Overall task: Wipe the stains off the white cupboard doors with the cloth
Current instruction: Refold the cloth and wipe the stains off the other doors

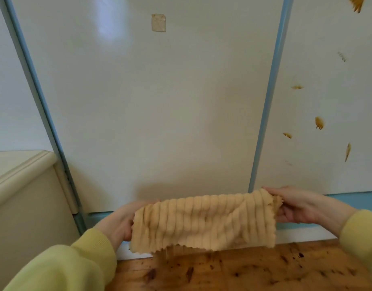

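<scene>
A ribbed beige cloth [204, 222] is stretched between both hands, low in front of the cupboard. My left hand [120, 221] grips its left end and my right hand [294, 206] pinches its right end. The middle white cupboard door [151, 106] bears no smears, only a small square patch [158, 22] near the top. The right white door [327, 101] carries several orange-brown stains [319, 122] scattered down its surface. The cloth hangs apart from both doors.
Blue strips [271, 97] frame the doors, with a blue band [352, 198] along the bottom. A cream piece of furniture [23, 196] stands at the left, against the cupboard. The knotty wooden floor [243, 269] lies below.
</scene>
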